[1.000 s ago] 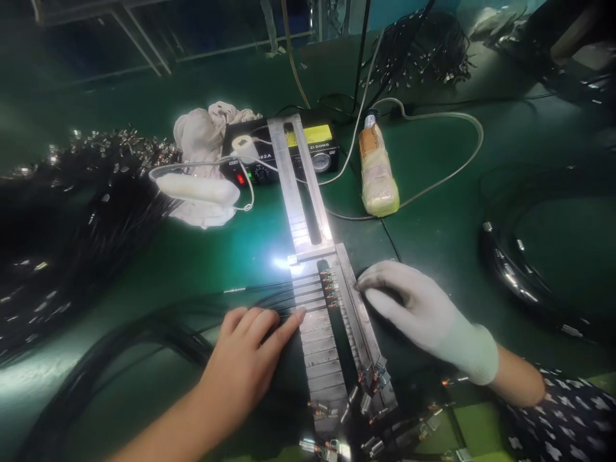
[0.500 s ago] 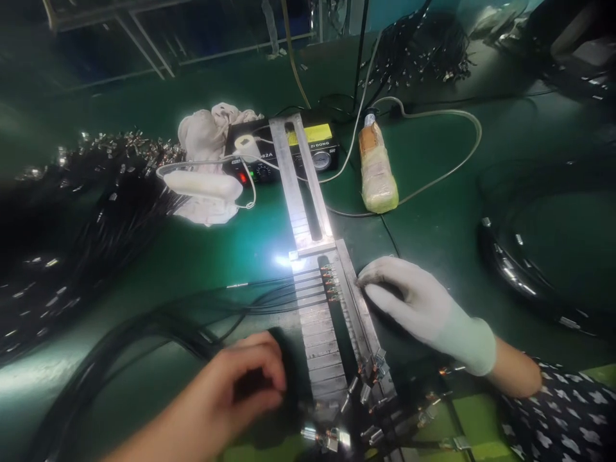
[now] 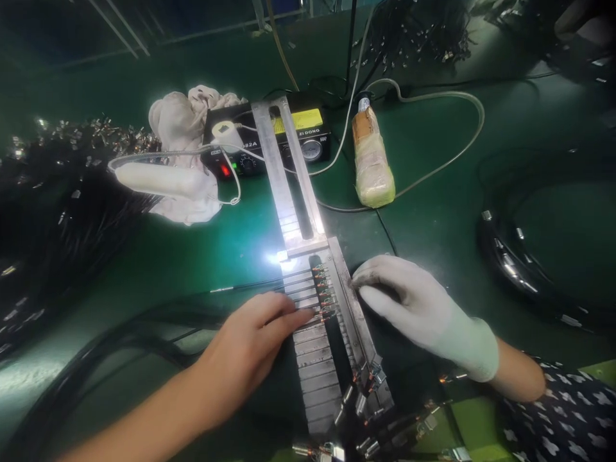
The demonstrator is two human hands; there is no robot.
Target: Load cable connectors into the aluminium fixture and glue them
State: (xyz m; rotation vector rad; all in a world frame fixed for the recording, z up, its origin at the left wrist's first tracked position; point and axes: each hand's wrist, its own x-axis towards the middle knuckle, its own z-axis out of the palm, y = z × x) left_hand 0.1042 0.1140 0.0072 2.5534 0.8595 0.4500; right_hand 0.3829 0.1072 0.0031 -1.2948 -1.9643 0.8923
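A slotted metal fixture [image 3: 315, 356] runs down the middle of the green table. Several thin black cables [image 3: 301, 280] lie across its upper grooves, their small metal ends [image 3: 323, 282] over the dark slot. My left hand [image 3: 267, 330], bare, rests over the fixture with thumb and forefinger together at the lowest cable end, pinching a black cable. My right hand [image 3: 409, 305], in a white glove, touches the fixture's right edge with curled fingers; whether anything is between its fingertips is hidden.
A black control box [image 3: 315, 135] stands behind, with a white handpiece [image 3: 161, 178] on a cloth at left. A wrapped tool [image 3: 375, 167] lies right of it. Cable bundles lie at both sides; loose connectors [image 3: 366, 398] lie near the front.
My left hand has moved up and right onto the fixture and closed on a cable there. The right hand stays at the edge. The view has shifted slightly.
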